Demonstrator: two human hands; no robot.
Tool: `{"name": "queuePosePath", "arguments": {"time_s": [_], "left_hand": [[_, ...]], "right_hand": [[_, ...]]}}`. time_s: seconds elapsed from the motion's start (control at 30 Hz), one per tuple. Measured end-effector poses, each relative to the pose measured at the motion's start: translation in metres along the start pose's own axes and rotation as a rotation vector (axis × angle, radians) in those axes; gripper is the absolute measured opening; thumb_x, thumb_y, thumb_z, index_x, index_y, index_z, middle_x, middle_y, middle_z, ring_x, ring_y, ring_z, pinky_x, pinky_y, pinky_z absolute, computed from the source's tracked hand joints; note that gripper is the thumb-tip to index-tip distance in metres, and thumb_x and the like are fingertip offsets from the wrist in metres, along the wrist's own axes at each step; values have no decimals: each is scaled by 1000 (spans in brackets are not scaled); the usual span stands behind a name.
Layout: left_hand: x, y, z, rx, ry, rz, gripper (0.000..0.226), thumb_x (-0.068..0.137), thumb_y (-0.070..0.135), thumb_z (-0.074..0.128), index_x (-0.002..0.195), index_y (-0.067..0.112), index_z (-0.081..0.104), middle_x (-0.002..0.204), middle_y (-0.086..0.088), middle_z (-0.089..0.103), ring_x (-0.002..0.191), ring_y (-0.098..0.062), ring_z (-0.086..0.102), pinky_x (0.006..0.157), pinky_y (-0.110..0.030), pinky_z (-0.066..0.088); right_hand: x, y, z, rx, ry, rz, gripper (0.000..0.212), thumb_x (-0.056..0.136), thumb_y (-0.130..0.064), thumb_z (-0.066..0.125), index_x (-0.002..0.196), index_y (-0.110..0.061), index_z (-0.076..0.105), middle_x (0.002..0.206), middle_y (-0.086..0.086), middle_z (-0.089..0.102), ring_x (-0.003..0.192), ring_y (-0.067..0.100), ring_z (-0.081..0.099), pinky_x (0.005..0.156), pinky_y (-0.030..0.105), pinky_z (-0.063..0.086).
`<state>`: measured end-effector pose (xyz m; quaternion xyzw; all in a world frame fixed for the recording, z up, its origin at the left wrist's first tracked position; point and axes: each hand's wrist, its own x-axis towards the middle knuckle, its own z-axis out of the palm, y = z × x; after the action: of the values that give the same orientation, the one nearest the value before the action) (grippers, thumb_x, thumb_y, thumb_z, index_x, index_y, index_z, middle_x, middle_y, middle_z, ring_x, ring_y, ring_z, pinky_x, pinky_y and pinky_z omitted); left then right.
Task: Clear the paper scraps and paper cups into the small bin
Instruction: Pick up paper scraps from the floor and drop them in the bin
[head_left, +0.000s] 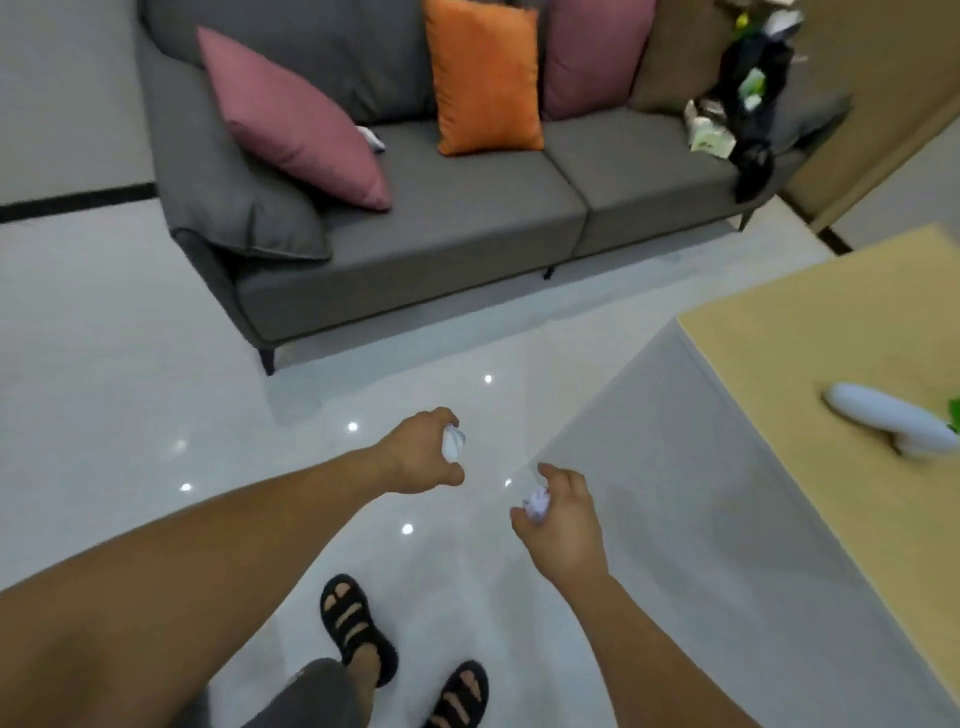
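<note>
My left hand (423, 457) is stretched out over the glossy floor, its fingers curled round a crumpled white paper scrap (453, 446). A little lower and to the right, my right hand (563, 525) grips a second crumpled paper scrap (537, 505). Another small white scrap (373, 138) lies on the sofa seat behind the left pink cushion. No bin and no paper cup are in view.
A grey sofa (415, 244) with pink and orange cushions stands ahead, with a dark bag and packets (737, 119) on its right end. A light wooden table (831, 364) at the right carries a white object (888, 423). My sandalled feet (400, 654) stand on the pale tiled floor.
</note>
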<state>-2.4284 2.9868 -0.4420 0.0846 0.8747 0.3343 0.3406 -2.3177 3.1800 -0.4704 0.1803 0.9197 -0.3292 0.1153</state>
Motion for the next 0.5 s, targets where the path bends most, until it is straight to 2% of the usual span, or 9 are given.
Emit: {"name": "queuePosePath", "arguments": {"time_s": [0.17,0.3,0.4,0.5], "left_hand": [[-79,-57,-93,-91,186,-115,69,74,29,75,134,20,41,112,2,47,95,-18,52,64,-20,44],[-138,-126,-159,-218,334,-253,67,74,28,73,133,19,41,114,-1,48,91,-18,55,60,-22,47],[-180,-181,-202,-246,398,-327,72,74,30,73,137,17,39,122,-3,49,96,-19,55,71,-25,49],[-217,-224,-246,-288,517,-381,72,73,30,73,135,16,40,119,-2,51,93,-18,56,65,-22,45]], "right_hand": [[14,-135,3,-111,-57,-228,62,83,-32,68,140,-23,44,138,-4,43,115,13,53,88,18,37],[18,-252,43,-144,-122,-369,65,84,-32,68,142,-26,41,140,-5,41,115,14,52,90,20,40],[17,-330,84,-190,-215,-490,67,85,-33,67,144,-23,38,139,-4,40,117,15,50,90,20,38],[9,-399,124,-248,-287,-604,67,84,-33,66,144,-22,39,138,-4,40,116,15,50,92,24,42]]}}
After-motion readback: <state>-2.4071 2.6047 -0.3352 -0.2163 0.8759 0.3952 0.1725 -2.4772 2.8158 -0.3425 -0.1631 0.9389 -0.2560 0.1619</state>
